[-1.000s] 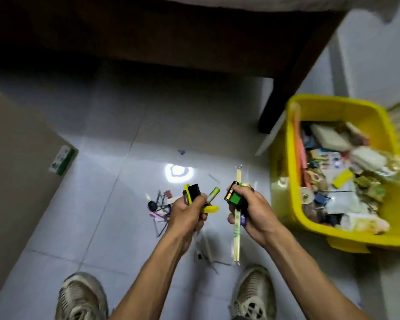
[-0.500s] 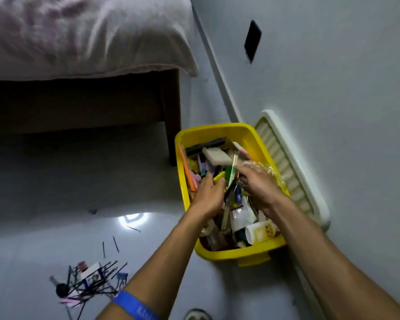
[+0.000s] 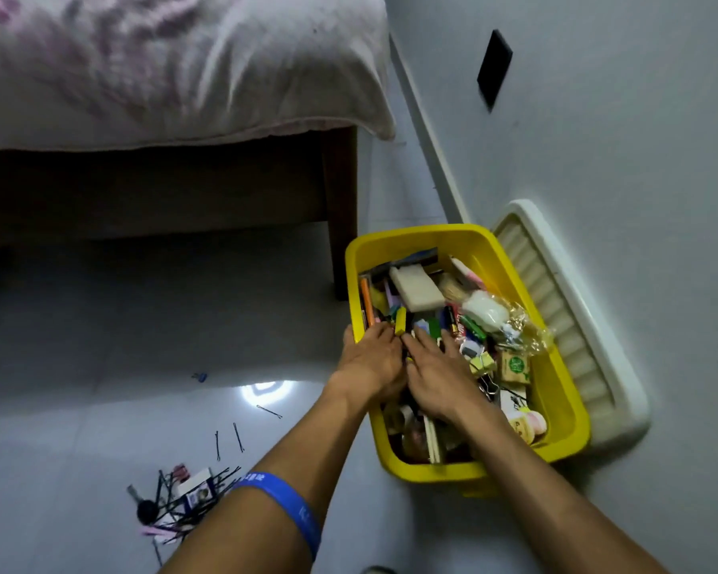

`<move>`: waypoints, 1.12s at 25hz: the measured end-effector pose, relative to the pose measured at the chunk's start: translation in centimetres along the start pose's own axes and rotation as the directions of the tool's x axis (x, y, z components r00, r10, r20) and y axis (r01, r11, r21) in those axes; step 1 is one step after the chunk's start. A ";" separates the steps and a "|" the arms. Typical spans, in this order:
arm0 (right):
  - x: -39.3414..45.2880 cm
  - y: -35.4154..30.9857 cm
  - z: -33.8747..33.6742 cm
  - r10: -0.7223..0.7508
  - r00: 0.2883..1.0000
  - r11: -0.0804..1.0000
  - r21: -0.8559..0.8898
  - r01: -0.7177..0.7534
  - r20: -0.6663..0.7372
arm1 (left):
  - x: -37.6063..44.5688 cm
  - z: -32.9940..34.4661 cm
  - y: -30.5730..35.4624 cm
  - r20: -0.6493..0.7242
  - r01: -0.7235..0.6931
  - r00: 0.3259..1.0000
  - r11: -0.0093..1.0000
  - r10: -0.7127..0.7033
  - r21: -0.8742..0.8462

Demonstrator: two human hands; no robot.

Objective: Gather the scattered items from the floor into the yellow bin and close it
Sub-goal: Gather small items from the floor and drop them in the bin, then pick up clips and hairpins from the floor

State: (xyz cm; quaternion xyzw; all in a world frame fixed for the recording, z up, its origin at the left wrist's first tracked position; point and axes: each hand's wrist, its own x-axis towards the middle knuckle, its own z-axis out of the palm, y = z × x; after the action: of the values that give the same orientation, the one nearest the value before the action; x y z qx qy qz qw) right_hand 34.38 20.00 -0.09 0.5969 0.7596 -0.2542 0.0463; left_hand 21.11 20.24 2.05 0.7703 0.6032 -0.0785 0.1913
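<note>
1. Hands meet over the near-left part of the yellow bin (image 3: 465,236), which stands on the floor (image 3: 100,408) against the wall (image 3: 618,138), just right of the bed leg (image 3: 340,209).
2. Left hand (image 3: 372,362) lies palm down at the bin's left rim, fingers (image 3: 380,331) stretched fairly flat over the contents; whether they hold anything cannot be told.
3. Right hand (image 3: 440,374) lies beside it, touching it, fingers spread loosely on the clutter, with no visible hold on any item.
4. Small yellow item (image 3: 400,320) stands just beyond the fingertips of both hands, inside the bin.
5. Bin contents are heaped: a pale block (image 3: 415,290), an orange pen (image 3: 366,300), a white bottle (image 3: 486,310) and crinkled clear wrap (image 3: 527,329).
6. White ribbed lid (image 3: 573,325) leans on the wall behind the bin, off it.
7. Scattered hairpins and small items (image 3: 183,499) lie on the floor at lower left, well apart from the bin; a blue clip (image 3: 200,377) lies alone farther up.
8. Blue wristband (image 3: 291,507) circles the left forearm.
</note>
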 end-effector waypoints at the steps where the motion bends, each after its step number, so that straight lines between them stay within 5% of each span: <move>1: -0.5 -0.2 -0.2 -0.002 0.999 1.000 0.028 0.004 -0.053 | 0.1 -0.2 -0.1 -0.032 -0.005 0.999 0.998 0.003 -0.066; 3: -1.3 -0.2 -0.5 0.010 0.975 1.000 0.021 -0.006 -0.222 | -1.0 1.1 -0.4 -0.217 -0.082 0.976 0.971 0.032 -0.225; 6: -2.7 -0.1 0.0 0.000 0.978 0.999 0.033 0.007 -0.207 | -3.5 3.8 -0.9 -0.402 -0.224 0.913 0.906 0.066 -0.359; 8: -3.7 -1.2 0.2 -0.054 0.960 0.991 0.099 0.084 -0.276 | -5.8 4.3 -1.3 -0.448 -0.195 0.893 0.869 -0.034 -0.455; 16: -8.3 -13.2 5.1 -0.384 0.880 0.891 0.138 0.433 -0.279 | -20.0 9.5 -8.2 -0.166 0.307 0.823 0.672 -0.543 -0.674; 19: -9.5 -16.2 9.2 -0.451 0.889 0.873 0.164 0.459 -0.086 | -24.5 12.7 -11.7 -0.088 0.407 0.764 0.583 -0.640 -0.703; 22: -8.8 -17.1 14.1 -0.329 0.891 0.941 0.030 0.337 0.312 | -26.9 15.9 -15.5 -0.033 0.467 0.709 0.505 -0.704 -0.726; 25: -9.1 -16.0 19.5 -0.059 0.748 0.903 -0.285 0.322 0.661 | -27.6 18.6 -18.4 0.040 0.578 0.666 0.482 -0.745 -0.659; 28: -9.8 -15.3 23.6 -0.038 0.690 0.844 -0.347 0.410 0.722 | -27.7 20.5 -19.8 0.161 0.724 0.600 0.445 -0.784 -0.527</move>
State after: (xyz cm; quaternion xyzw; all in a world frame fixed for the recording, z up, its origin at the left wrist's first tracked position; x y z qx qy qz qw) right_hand 17.44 -1.48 -11.81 0.3257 0.7939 -0.2637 0.4406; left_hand -2.87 -8.68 -10.91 0.3358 0.8863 0.0600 0.3132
